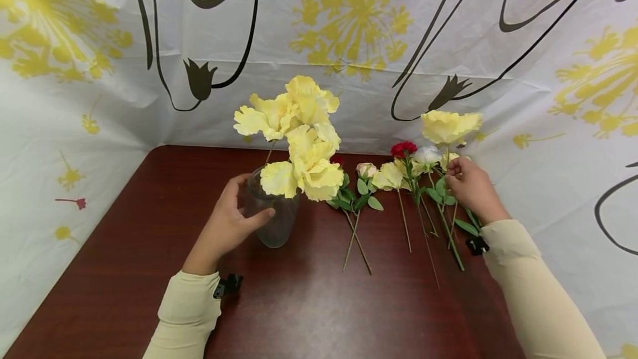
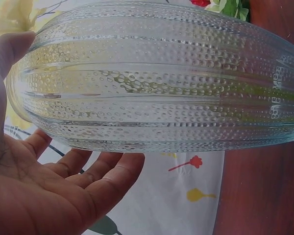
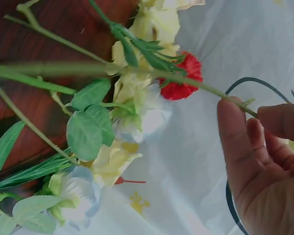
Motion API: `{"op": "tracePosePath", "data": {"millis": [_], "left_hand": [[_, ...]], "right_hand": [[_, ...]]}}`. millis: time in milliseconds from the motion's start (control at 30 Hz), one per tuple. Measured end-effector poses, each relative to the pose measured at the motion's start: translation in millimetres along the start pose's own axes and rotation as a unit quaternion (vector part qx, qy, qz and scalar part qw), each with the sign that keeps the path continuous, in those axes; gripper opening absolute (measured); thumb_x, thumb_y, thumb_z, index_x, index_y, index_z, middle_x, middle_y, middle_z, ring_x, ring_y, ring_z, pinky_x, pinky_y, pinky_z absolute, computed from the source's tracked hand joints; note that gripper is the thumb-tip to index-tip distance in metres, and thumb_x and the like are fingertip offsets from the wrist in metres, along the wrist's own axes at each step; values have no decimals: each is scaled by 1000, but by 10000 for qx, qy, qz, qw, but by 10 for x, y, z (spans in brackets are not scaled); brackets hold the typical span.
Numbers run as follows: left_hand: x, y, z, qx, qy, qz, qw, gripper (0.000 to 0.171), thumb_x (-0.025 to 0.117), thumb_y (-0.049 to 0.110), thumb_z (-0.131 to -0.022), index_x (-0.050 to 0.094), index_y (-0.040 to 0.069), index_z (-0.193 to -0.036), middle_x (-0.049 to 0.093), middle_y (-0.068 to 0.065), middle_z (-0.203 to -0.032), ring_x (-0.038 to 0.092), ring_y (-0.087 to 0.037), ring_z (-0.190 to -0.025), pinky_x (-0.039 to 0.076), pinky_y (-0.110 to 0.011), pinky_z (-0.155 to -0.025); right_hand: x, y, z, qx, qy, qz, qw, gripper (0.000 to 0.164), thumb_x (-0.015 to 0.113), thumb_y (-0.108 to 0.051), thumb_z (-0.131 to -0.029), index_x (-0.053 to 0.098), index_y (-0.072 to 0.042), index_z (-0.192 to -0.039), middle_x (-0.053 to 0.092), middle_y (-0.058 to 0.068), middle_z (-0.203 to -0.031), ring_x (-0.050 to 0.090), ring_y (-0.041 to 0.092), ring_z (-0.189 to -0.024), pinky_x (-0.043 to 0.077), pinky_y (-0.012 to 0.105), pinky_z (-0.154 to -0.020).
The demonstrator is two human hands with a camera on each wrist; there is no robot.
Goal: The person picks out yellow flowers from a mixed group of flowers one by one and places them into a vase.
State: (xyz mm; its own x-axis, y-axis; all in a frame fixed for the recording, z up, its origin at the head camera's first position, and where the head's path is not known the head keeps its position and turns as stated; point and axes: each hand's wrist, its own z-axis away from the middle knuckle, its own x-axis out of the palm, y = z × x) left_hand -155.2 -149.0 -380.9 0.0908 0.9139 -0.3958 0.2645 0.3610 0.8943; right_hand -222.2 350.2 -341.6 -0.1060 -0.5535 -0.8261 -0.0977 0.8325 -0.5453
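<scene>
A person's left hand [image 1: 226,226] cups a glass vase [image 1: 276,231] on the counter [image 1: 339,314], its fingers [image 2: 112,176] and thumb curved around the upper part, yellow blooms [image 1: 304,148] rising just above them. The right hand [image 1: 471,187] pinches the stem [image 3: 201,85] of a yellow flower [image 1: 451,127], petals above the fingers. Loose flowers [image 1: 391,176] lie between both hands' fingers and beneath the right ones.

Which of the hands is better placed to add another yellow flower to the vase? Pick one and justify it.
Likely the right hand, which pinches a yellow flower by its stem; the left hand curves round the glass vase and seems better suited to steadying it.
</scene>
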Motion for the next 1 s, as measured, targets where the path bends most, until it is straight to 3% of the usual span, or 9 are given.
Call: {"op": "tracePosePath", "data": {"millis": [267, 400, 567, 733, 833, 1000], "left_hand": [[3, -6, 18, -67, -14, -31, 10000, 87, 80, 35, -84, 29, 9, -149, 36, -11, -144, 37, -28, -133, 39, -59, -103], [6, -3, 7, -50, -11, -4, 10000, 87, 80, 36, -84, 29, 9, -149, 36, -11, -144, 37, -27, -132, 39, -59, -102], [7, -1, 5, -35, -10, 8, 10000, 87, 80, 35, -84, 29, 8, -149, 36, -11, -144, 37, -27, -132, 39, -59, -102], [9, -1, 4, -37, -12, 38, 10000, 87, 80, 35, -84, 29, 9, -149, 36, -10, -144, 37, -27, -133, 38, -59, -103], [9, -1, 2, -21, -13, 43, 10000, 87, 80, 35, -84, 29, 9, -149, 36, -10, -144, 37, -27, -132, 38, -59, -103], [2, 3, -2, 14, -5, 64, 10000, 86, 80, 34, -84, 29, 9, -149, 36, -10, -144, 37, -27, -132, 39, -58, -102]], "right_hand": [[59, -103, 16, -57, 146, -1388, 9902, 41, 45, -7, -101, 29, 7, -137, 51, 22, -106, 65, 7, -73, 57, 27, -65], [107, -140, 41, 7, 459, -1966, 9794, 36, 46, -10, -101, 31, -3, -133, 49, 15, -106, 64, 9, -77, 56, 26, -67], [154, -189, 43, 14, 750, -3044, 9496, 19, 49, -13, -102, 40, -12, -119, 48, 10, -106, 61, 18, -83, 56, 27, -70], [173, -349, 89, -174, 1021, -3631, 9260, 17, 53, -9, -101, 44, -3, -114, 52, 8, -96, 61, 16, -77, 56, 26, -66], [184, -480, 133, -448, 1158, -3905, 9122, 19, 55, -5, -100, 44, -5, -116, 55, 7, -95, 63, 16, -75, 56, 26, -64], [215, -722, 204, -1108, 1262, -4558, 8741, 25, 55, 0, -99, 42, -9, -119, 54, 10, -100, 66, 18, -80, 57, 28, -69]]}}
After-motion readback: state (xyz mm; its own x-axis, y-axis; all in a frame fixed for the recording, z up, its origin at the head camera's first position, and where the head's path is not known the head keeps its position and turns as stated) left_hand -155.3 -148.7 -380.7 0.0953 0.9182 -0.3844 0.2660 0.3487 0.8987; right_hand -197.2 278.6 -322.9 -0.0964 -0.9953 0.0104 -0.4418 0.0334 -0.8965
